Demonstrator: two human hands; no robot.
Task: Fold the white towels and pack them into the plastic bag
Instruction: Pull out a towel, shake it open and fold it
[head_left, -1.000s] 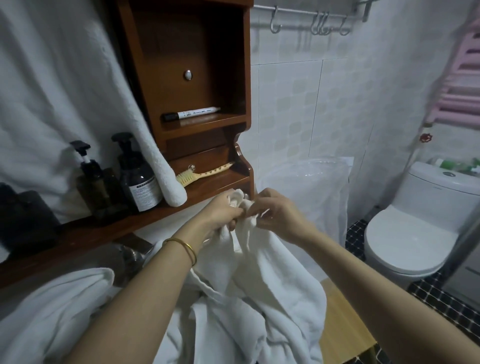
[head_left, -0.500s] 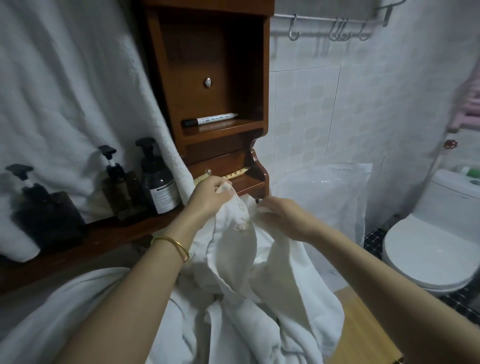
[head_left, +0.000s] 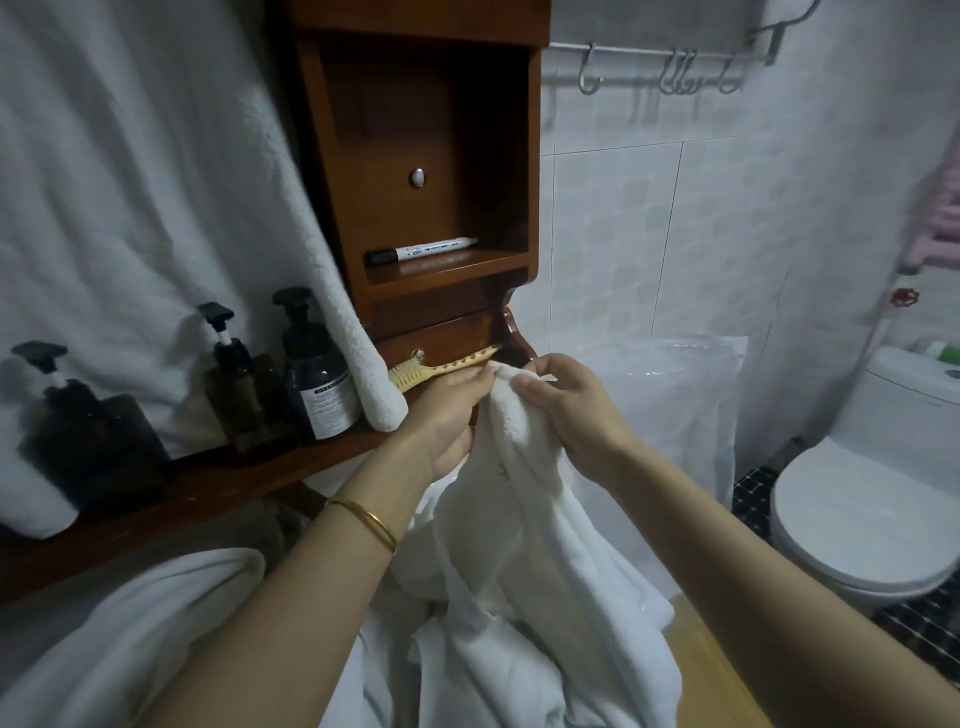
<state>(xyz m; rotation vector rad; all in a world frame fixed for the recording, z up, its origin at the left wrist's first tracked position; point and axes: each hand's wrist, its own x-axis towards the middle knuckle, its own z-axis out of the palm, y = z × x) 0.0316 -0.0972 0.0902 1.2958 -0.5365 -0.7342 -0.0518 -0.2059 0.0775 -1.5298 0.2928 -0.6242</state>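
Note:
A white towel hangs bunched in front of me, lifted by its top edge. My left hand grips that edge from the left, a gold bangle on its wrist. My right hand pinches the same edge from the right, close beside the left hand. A clear plastic bag stands open behind my hands against the tiled wall. Another white towel lies crumpled at the lower left, and one more white towel hangs down the left wall.
A wooden cabinet holds a marker and a yellow brush. Dark pump bottles stand on the wooden shelf. A toilet sits at right, a wooden stool below, and hooks on a rail above.
Both hands have drawn the towel's top edge together and raised it slightly. The view has shifted left, showing more of the pump bottles and less of the toilet.

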